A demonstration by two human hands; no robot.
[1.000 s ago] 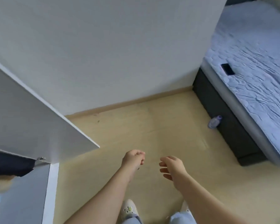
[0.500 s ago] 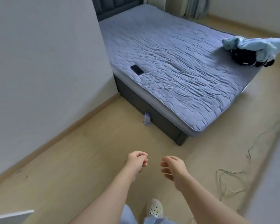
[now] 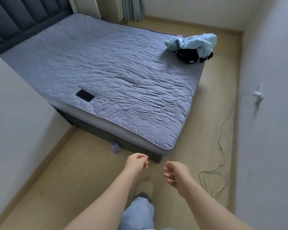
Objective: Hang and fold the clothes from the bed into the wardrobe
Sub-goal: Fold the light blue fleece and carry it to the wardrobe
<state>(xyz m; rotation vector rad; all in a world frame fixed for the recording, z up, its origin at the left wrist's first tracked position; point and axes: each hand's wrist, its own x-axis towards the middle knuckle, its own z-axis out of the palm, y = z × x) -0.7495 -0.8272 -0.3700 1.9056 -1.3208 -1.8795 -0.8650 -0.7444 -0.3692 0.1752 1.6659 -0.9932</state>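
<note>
A crumpled light blue garment (image 3: pixel 194 43) lies over a black garment (image 3: pixel 189 55) at the far right corner of the bed (image 3: pixel 116 77), which has a quilted lilac cover. My left hand (image 3: pixel 136 164) and my right hand (image 3: pixel 177 174) hang in front of me over the floor, short of the bed's near corner. Both hold nothing, their fingers loosely curled. The wardrobe is out of view.
A black phone (image 3: pixel 85 95) lies near the bed's left edge. A small plastic bottle (image 3: pixel 115 147) stands on the floor by the bed base. A white cable (image 3: pixel 221 143) trails from a wall charger (image 3: pixel 258 94) across the floor on the right. White walls close in left and right.
The view has swung from the wardrobe door and wall round to the whole bed, now nearer. My hands stay in front of me, empty, fingers a little looser.
</note>
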